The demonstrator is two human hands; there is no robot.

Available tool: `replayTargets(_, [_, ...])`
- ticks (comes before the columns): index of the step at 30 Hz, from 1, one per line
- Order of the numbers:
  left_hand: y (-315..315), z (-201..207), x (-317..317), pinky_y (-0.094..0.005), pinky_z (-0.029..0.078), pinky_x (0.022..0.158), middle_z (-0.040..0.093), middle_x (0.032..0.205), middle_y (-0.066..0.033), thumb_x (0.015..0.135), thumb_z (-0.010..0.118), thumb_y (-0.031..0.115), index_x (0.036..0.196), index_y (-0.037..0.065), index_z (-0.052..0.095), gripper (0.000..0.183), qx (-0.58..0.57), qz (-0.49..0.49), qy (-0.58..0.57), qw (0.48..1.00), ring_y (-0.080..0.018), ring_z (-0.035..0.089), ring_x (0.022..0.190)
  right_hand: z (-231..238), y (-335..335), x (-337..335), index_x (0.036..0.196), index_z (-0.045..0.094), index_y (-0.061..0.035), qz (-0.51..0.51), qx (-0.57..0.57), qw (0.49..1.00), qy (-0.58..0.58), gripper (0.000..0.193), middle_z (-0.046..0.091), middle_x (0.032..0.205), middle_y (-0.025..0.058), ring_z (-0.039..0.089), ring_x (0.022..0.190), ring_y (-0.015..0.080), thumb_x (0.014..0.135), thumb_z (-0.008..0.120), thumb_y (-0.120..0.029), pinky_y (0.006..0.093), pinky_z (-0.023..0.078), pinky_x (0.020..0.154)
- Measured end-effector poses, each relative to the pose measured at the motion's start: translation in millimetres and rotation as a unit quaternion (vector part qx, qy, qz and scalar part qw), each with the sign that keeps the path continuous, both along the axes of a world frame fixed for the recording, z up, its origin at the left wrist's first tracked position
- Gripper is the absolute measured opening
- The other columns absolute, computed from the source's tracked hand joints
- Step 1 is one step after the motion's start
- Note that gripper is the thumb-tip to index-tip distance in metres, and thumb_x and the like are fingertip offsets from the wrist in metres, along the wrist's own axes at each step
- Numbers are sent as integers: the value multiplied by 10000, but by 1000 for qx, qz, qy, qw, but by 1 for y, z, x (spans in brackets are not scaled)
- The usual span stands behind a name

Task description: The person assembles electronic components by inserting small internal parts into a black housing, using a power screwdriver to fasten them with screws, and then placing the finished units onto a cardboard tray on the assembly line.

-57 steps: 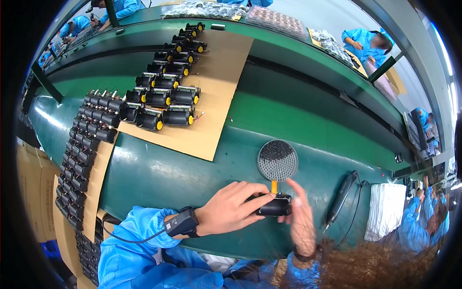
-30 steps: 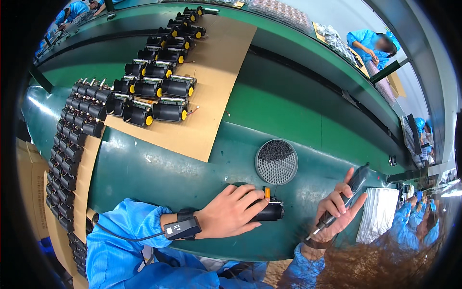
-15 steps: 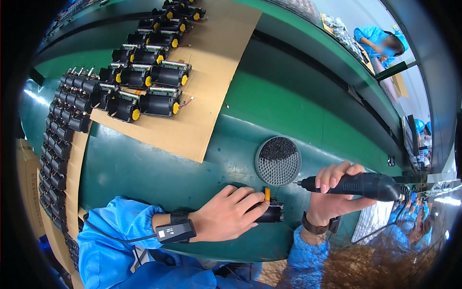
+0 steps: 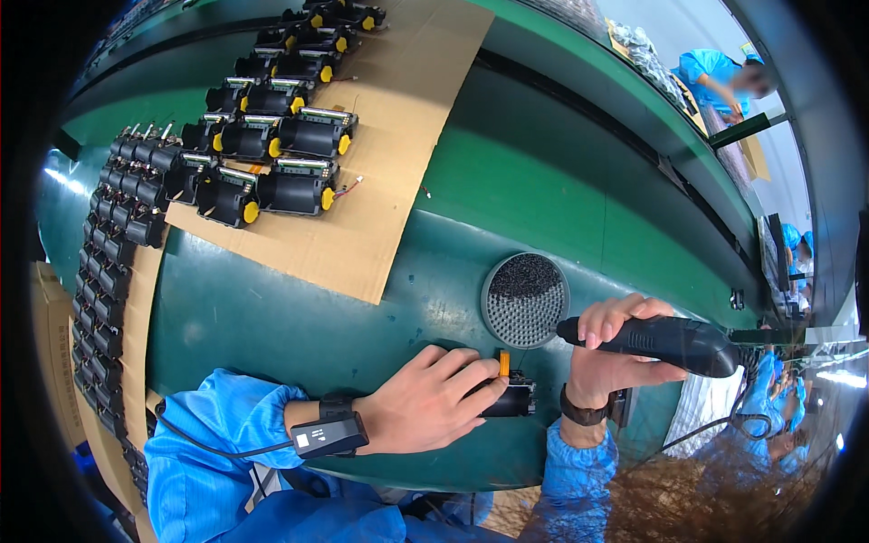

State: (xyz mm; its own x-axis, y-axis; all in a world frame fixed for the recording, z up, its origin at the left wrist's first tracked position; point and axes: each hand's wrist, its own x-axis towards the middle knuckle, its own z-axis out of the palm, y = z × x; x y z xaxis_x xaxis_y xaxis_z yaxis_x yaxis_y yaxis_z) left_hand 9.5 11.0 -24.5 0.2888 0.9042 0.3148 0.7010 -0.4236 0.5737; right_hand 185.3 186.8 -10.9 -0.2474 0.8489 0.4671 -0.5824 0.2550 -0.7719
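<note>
My left hand [image 4: 433, 398] is closed over a black plastic housing [image 4: 518, 398] on the green bench, pressing it down with the fingers. An orange ribbon cable [image 4: 504, 364] stands up from the housing beside my fingertips. In my right hand [image 4: 608, 360] is a black electric screwdriver [image 4: 674, 344], held nearly level with its nose pointing left. That nose is at the right rim of a round grey dish [image 4: 489, 328]. Small black screws [image 4: 527, 274] are heaped in the far part of the dish, and its dimpled floor shows in the near part.
Rows of black housings with yellow discs [image 4: 308, 136] lie on a cardboard sheet [image 4: 362, 262] at the far left. More black housings [image 4: 104, 290] are stacked along the left edge. A green shelf ledge [image 4: 579, 172] runs behind. Co-workers in blue [image 4: 711, 72] sit at the right.
My right hand has brought the screwdriver slightly left, so its nose now meets the dish's rim. The left hand and the housing stay in place.
</note>
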Motion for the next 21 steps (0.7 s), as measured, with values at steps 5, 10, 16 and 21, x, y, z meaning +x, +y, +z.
replayTargets(5, [0, 0, 0, -413, 476, 897, 554, 1310, -80, 845, 797, 283, 1346, 68, 611, 577, -5, -4, 1, 1000, -265, 577, 1158, -2, 2, 1, 1062, 495, -80, 9, -6, 1000, 7, 927, 532, 710, 71, 548, 529, 176, 811, 418, -969, 310, 455, 468])
replayTargets(10, [0, -1, 0, -414, 477, 901, 558, 1304, -78, 844, 797, 282, 1343, 68, 613, 574, -10, -1, -1, 1000, -264, 578, 1158, -3, 1, -1, 1049, 489, -83, 10, -1, 1000, 7, 929, 525, 714, 67, 545, 527, 174, 802, 413, -975, 312, 459, 468])
replayTargets(16, [0, 0, 0, -410, 478, 904, 564, 1296, -76, 831, 804, 287, 1339, 75, 616, 582, -7, -2, 1, 1000, -264, 580, 1161, -5, 5, 0, 1039, 491, -87, 17, -10, 1000, -13, 935, 513, 705, 59, 531, 513, 170, 776, 422, -982, 310, 455, 467])
replayTargets(21, [-2, 1, 1, -410, 480, 901, 568, 1295, -69, 820, 809, 292, 1333, 79, 620, 587, 4, 2, -1, 1000, -265, 579, 1163, 18, -8, 2, 1091, 529, -95, -62, -12, 998, 24, 891, 505, 689, 39, 507, 479, 153, 829, 425, -940, 284, 399, 428])
